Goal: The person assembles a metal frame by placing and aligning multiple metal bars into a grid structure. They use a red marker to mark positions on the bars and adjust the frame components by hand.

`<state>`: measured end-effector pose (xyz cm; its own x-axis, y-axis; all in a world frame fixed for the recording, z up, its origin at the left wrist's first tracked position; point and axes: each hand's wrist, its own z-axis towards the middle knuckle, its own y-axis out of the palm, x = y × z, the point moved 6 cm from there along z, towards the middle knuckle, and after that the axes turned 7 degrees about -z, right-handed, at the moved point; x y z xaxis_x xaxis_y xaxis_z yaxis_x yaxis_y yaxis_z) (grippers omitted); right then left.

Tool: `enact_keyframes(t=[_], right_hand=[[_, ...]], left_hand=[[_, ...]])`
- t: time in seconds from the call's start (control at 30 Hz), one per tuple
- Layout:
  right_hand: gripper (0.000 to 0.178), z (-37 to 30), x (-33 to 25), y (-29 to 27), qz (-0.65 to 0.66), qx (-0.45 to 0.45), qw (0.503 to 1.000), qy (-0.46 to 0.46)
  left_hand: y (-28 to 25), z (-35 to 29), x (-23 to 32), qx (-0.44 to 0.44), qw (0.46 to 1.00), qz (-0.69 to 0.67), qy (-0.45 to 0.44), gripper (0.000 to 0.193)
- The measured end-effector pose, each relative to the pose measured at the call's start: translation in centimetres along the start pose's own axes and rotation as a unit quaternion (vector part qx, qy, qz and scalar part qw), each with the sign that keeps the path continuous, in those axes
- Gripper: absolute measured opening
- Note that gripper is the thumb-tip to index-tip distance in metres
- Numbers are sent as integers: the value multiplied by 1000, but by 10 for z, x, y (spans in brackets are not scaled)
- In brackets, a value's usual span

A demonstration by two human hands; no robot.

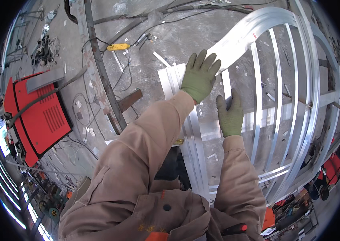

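A silvery metal frame point(196, 140) with a curved top rail and several slim upright bars lies in front of me. My left hand point(199, 77), in a green work glove, rests with spread fingers at the frame's upper left corner, next to the wide curved rail point(238, 42). Closer to me, my right hand point(231, 115), gloved the same way, has its thumb and fingers apart. A slim bar point(226, 82) runs down between that thumb and the fingers; whether they touch it I cannot tell.
On the left stands a red machine housing point(43, 116) with a thick cable across it. A rusty steel beam point(97, 68) runs lengthwise beside the frame. A yellow tool or connector point(118, 47), loose cables and scraps lie on the grey floor. More red equipment point(334, 164) is at the far right.
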<state>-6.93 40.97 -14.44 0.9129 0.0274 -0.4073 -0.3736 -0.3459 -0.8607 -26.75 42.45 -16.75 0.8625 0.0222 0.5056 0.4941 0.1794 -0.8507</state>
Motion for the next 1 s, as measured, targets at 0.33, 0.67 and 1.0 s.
enact_keyframes(t=[0.33, 0.67, 1.0], right_hand=[[46, 14, 19, 28, -49, -57, 996, 41], [45, 13, 27, 31, -41, -54, 997, 47], [43, 13, 28, 27, -18, -39, 998, 34]], left_hand=[[-2, 6, -3, -31, 999, -19, -9, 61], [2, 12, -3, -28, 998, -46, -42, 74], [1, 15, 3, -18, 999, -35, -18, 71]])
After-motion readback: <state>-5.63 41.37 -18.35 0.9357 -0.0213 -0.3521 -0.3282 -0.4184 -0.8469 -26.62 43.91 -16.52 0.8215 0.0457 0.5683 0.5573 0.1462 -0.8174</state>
